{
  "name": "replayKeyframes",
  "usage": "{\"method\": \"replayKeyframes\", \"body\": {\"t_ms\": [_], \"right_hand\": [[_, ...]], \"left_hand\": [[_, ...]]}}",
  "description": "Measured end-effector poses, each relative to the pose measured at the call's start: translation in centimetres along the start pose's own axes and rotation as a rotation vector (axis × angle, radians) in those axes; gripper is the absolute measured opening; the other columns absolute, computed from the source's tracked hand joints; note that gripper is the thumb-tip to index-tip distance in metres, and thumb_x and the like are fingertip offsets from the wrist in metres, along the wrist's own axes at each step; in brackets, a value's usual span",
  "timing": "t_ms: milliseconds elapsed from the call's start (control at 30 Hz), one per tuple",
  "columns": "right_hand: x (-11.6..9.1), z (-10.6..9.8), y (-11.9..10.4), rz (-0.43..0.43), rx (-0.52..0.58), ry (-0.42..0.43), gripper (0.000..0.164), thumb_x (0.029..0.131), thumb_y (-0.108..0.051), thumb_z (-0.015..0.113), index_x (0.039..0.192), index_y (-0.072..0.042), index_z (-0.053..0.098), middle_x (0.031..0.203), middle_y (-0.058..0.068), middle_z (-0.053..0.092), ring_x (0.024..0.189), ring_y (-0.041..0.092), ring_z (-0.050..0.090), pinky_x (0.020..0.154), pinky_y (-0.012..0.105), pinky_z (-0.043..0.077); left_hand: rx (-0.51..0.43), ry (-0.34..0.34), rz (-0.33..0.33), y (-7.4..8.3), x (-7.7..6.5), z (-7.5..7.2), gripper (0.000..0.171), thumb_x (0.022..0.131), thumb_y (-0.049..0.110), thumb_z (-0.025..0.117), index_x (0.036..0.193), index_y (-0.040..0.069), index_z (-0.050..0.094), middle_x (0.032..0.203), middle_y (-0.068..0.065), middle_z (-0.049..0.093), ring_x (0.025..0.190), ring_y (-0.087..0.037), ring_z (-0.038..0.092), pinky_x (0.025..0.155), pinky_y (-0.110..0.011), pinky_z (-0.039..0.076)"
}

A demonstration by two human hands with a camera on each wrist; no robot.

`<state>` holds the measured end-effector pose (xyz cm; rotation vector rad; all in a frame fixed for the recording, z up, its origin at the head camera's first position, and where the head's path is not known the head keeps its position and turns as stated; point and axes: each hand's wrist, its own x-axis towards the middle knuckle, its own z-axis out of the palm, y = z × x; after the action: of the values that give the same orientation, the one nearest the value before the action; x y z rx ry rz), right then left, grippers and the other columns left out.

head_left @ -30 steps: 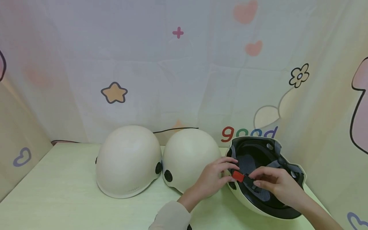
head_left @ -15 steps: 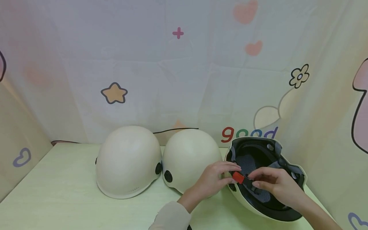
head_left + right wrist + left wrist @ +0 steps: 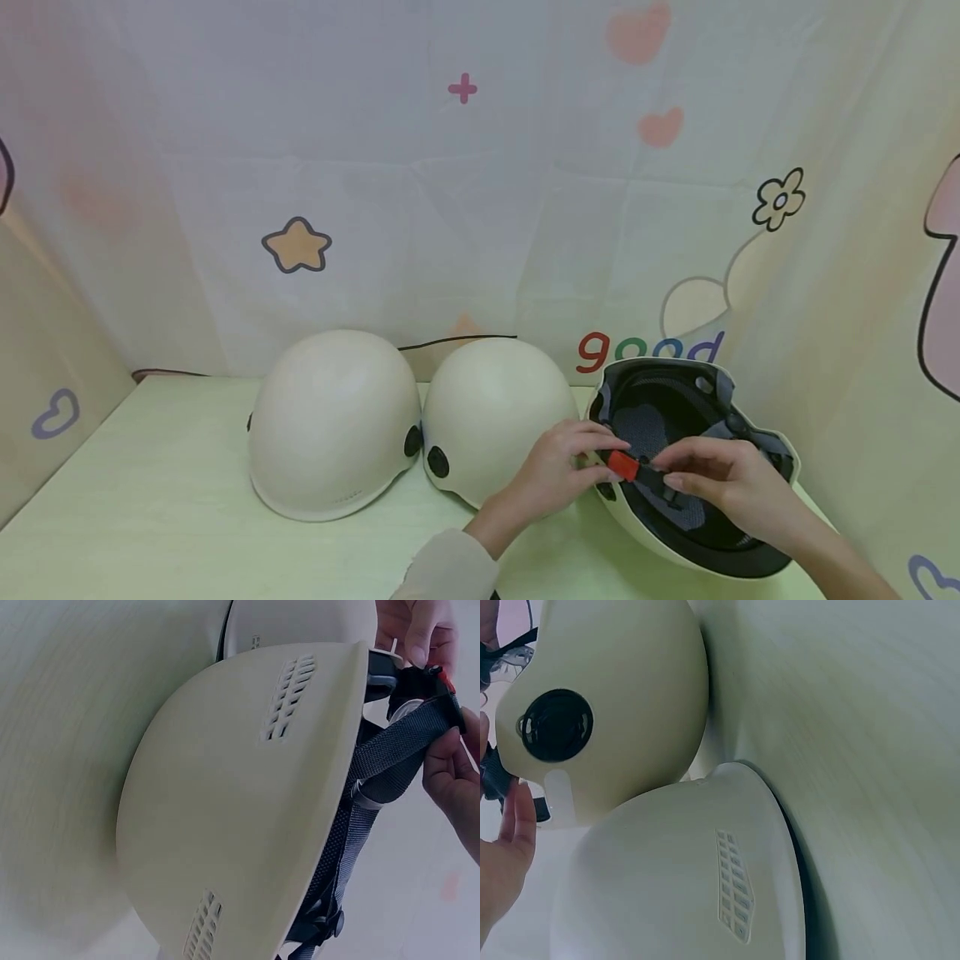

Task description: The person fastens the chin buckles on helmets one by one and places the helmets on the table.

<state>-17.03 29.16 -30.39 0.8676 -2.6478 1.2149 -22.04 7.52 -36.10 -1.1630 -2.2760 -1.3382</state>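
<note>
A cream helmet (image 3: 637, 521) lies upside down at the right of the table, its black padded inside facing up. Across its opening runs a dark chin strap (image 3: 401, 742) with a red-and-black buckle (image 3: 623, 465). My left hand (image 3: 551, 468) pinches the buckle's red end between thumb and fingers. Just to the right, my right hand (image 3: 738, 483) pinches the black strap end at the buckle with thumb and fingertips. In the right wrist view the strap rises taut from the helmet's edge to both hands. Whether the buckle halves are fully joined cannot be seen.
Two more cream helmets, a left one (image 3: 333, 425) and a middle one (image 3: 498, 408), stand dome up, side by side, left of the upturned helmet. A pale green table (image 3: 150, 500) lies under them. A printed curtain (image 3: 360, 167) encloses the back and sides.
Both hands keep hold of the buckle and strap. The red end has shifted very slightly down and right, and the upturned helmet has settled a little lower.
</note>
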Motion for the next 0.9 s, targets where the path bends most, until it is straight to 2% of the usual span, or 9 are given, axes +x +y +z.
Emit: {"method": "replayKeyframes", "body": {"t_ms": [200,400,567,900], "right_hand": [[0.00,-0.16,0.32,-0.017,0.014,-0.015,0.015,0.080,0.006,0.063,0.095,0.002,0.064,0.087,-0.001,0.066,0.072,0.013,0.061,0.064,0.021,0.051],[0.07,-0.13,0.42,-0.016,-0.015,-0.016,0.015,0.080,0.006,0.063,0.094,0.003,0.064,0.086,-0.001,0.066,0.072,0.011,0.060,0.065,0.020,0.050],[0.18,0.07,0.31,-0.028,-0.031,-0.006,0.014,0.079,0.006,0.064,0.093,0.003,0.065,0.086,0.000,0.066,0.071,0.010,0.060,0.063,0.020,0.051],[0.38,0.56,0.12,0.002,-0.028,0.061,0.015,0.079,0.006,0.065,0.094,0.005,0.064,0.087,0.003,0.065,0.075,0.010,0.062,0.064,0.021,0.051]], "left_hand": [[0.088,0.047,0.036,0.20,-0.18,0.18,0.028,0.076,0.016,0.074,0.104,0.015,0.070,0.105,0.004,0.063,0.100,-0.012,0.041,0.082,-0.020,0.036],[0.082,0.063,0.068,0.44,-0.17,0.17,0.027,0.075,0.016,0.075,0.101,0.013,0.071,0.104,0.004,0.065,0.106,-0.013,0.039,0.090,-0.023,0.033],[0.070,0.055,0.097,0.70,-0.10,0.06,0.027,0.074,0.016,0.075,0.101,0.012,0.071,0.100,0.003,0.067,0.104,-0.013,0.040,0.090,-0.023,0.032],[-0.028,0.069,0.041,0.76,-0.02,0.31,0.026,0.073,0.014,0.075,0.099,0.011,0.071,0.091,0.004,0.068,0.100,-0.011,0.038,0.080,-0.017,0.038]]}}
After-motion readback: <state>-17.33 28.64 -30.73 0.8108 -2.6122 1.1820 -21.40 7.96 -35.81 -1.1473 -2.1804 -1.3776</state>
